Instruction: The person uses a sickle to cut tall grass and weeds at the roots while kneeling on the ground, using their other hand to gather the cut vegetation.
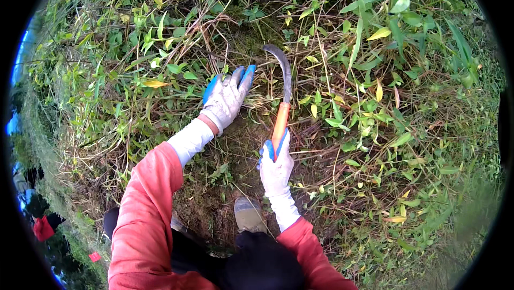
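Note:
My right hand point(277, 167), in a pale work glove with blue gripping palms, is wrapped round the orange handle of a sickle point(286, 78). Its dark curved blade points away from me, and the tip hooks to the left. To the left of the blade, my left hand point(226, 97) rests on the weeds point(184, 84), in a matching, dirt-stained glove. Its fingers reach forward and to the right, mostly stretched out, with blue showing at the tips. The glove partly hides the stems beneath, and no held stem shows. Short cut-looking stalks point(259, 100) lie between the hand and the blade.
Dense green weeds with dry brown stems point(369, 145) cover the ground ahead and on both sides. Bare soil point(214, 153) shows near my feet, where a muddy boot point(249, 215) stands. Small red objects point(43, 228) appear at the far left edge.

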`<state>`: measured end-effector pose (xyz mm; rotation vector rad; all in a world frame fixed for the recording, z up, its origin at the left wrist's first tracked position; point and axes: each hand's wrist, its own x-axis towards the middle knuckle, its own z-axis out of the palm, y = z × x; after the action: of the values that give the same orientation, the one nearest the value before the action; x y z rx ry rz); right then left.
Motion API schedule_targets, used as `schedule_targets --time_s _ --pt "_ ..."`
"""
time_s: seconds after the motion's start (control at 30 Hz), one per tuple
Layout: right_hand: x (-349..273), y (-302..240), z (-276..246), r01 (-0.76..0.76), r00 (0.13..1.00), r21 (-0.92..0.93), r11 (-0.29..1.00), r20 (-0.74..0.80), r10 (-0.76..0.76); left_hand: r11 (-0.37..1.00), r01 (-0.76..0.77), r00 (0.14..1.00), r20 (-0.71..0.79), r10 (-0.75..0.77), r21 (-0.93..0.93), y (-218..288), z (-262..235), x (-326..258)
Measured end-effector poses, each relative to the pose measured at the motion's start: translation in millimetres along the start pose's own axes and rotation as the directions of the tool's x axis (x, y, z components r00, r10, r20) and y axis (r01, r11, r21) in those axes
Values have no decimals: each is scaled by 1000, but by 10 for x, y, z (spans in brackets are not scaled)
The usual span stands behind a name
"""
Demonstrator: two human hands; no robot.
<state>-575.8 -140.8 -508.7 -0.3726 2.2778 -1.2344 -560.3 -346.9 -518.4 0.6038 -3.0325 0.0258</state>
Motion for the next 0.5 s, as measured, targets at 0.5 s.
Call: schedule_targets --time_s 0.5 --pt "-439 -5 -332 -234 969 246 941 139 204 896 -395 891 320 321 202 -87 183 682"
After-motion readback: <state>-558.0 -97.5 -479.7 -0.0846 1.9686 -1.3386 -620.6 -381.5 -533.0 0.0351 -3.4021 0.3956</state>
